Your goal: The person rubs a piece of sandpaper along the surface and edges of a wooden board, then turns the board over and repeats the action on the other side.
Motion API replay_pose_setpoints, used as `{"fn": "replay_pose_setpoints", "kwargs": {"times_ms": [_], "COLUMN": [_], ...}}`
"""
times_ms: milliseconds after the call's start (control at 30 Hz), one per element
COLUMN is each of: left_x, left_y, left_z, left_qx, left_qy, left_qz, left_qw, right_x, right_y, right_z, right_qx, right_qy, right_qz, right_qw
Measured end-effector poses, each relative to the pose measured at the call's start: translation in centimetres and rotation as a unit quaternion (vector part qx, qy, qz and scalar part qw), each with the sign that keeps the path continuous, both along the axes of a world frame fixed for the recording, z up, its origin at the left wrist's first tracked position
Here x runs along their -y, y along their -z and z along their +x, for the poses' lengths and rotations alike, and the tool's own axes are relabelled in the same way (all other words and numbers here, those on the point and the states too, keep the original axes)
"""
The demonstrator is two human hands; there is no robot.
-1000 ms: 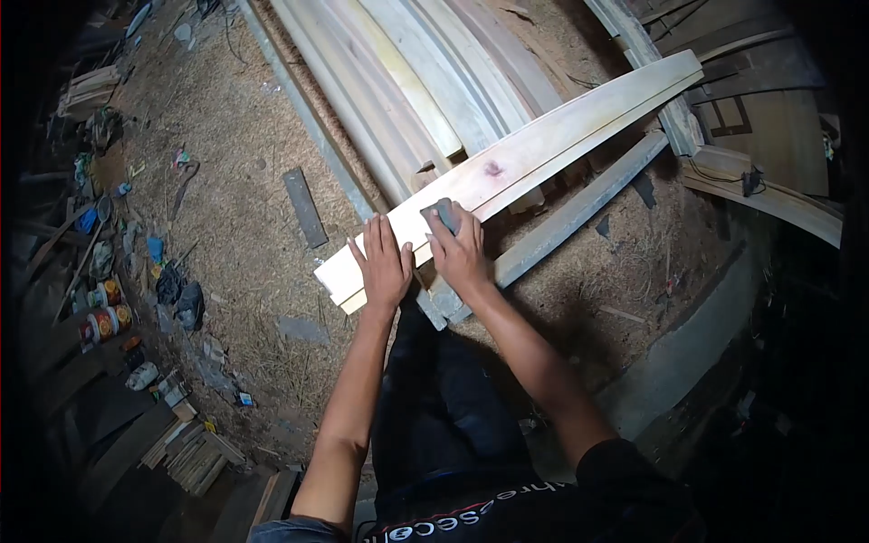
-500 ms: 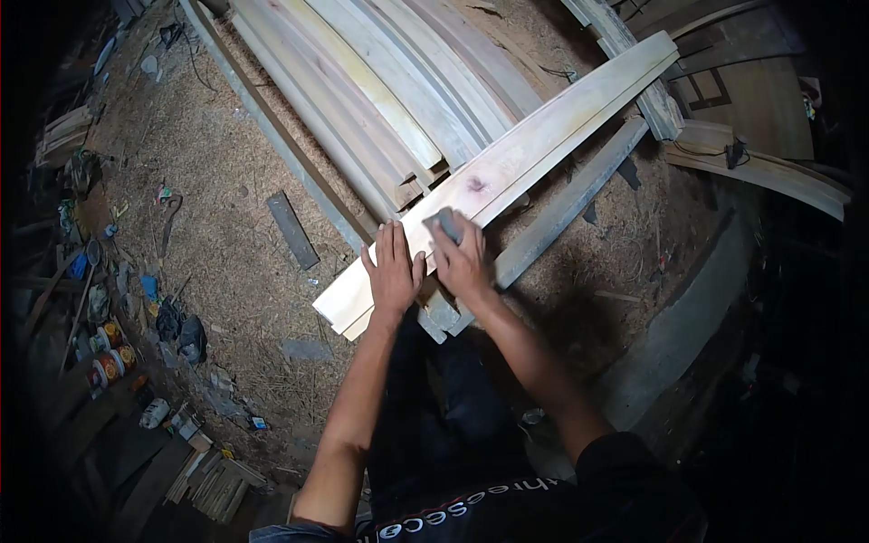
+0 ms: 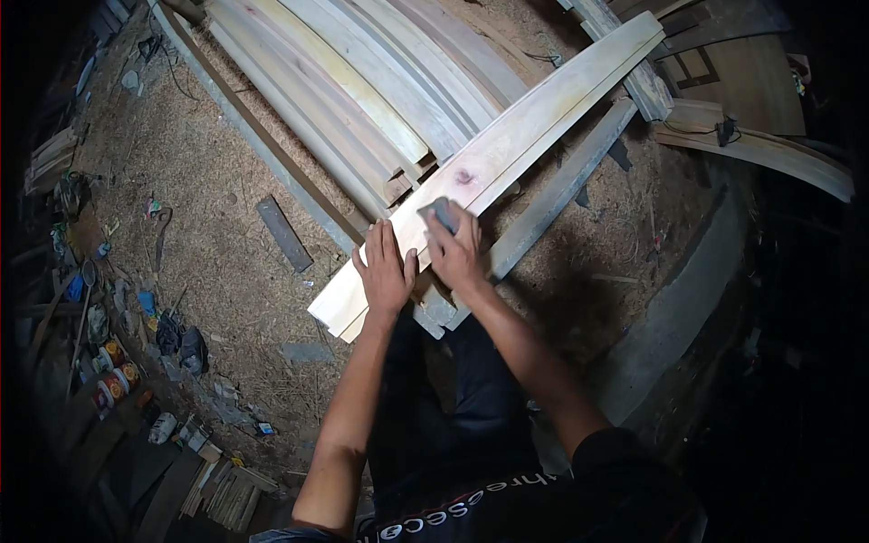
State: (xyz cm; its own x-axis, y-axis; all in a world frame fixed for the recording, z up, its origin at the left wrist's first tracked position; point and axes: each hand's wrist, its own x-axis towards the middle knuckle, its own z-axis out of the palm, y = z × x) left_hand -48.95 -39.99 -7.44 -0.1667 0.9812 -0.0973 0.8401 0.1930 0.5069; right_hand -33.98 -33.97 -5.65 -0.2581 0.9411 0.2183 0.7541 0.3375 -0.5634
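Note:
A long pale plank (image 3: 534, 136) with a stepped edge and a dark knot lies diagonally across a wooden frame. My left hand (image 3: 386, 270) rests flat on its near end, fingers stretched out. Just right of it, my right hand (image 3: 457, 255) grips a dark grey piece of sandpaper (image 3: 438, 214), pressed to the plank's face below the knot. The fingers partly cover the sandpaper, so whether a block backs it cannot be seen.
Several boards (image 3: 362, 81) lie side by side beyond the plank. A frame rail (image 3: 561, 195) runs at right, another rail (image 3: 258, 127) at left. A dark offcut (image 3: 284, 234) lies on the shavings-covered ground. Paint tins (image 3: 116, 385) and wood scraps (image 3: 222, 489) are at lower left.
The whole view has shifted slightly. My right hand has slid the sandpaper a little along the plank towards the knot. My left hand stays in about the same spot on the plank.

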Motion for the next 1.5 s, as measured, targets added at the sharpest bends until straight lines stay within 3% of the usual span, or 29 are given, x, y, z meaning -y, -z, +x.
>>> {"fn": "replay_pose_setpoints", "kwargs": {"times_ms": [200,467,700,800,933,1167,1267,1400,1500], "left_x": [0.1,-2.1,-4.4,-5.0,-5.1,-7.0,-8.1,-9.7,-10.6], "left_y": [0.0,-0.2,0.1,0.2,-0.3,0.0,0.0,0.3,0.4], "left_z": [0.0,1.2,3.1,3.7,4.7,6.1,7.2,8.6,9.2], "left_qx": [-0.009,-0.010,-0.008,-0.011,-0.014,-0.027,-0.031,-0.033,-0.037], "left_qy": [0.009,-0.003,-0.001,-0.014,-0.029,-0.032,-0.036,-0.031,-0.023], "left_qz": [0.007,-0.003,-0.004,0.006,-0.015,0.004,0.014,0.018,0.023], "left_qw": [1.000,1.000,1.000,1.000,0.999,0.999,0.999,0.999,0.999], "right_x": [-9.4,-2.0,-10.0,-7.5,-3.9,-13.1,-12.2,-7.4,-9.6], "right_y": [0.9,-0.3,0.1,0.3,-0.6,-0.3,-0.4,-0.9,-0.5], "right_z": [3.8,2.4,4.8,3.8,3.7,8.2,7.6,6.3,8.1], "right_qx": [0.016,0.015,0.029,0.006,0.006,0.033,0.006,0.001,0.021], "right_qy": [0.082,0.010,0.033,0.039,-0.053,0.024,0.037,-0.040,-0.053], "right_qz": [0.062,0.015,0.040,0.031,0.014,0.060,0.030,0.000,0.005], "right_qw": [0.995,1.000,0.998,0.999,0.998,0.997,0.999,0.999,0.998]}}
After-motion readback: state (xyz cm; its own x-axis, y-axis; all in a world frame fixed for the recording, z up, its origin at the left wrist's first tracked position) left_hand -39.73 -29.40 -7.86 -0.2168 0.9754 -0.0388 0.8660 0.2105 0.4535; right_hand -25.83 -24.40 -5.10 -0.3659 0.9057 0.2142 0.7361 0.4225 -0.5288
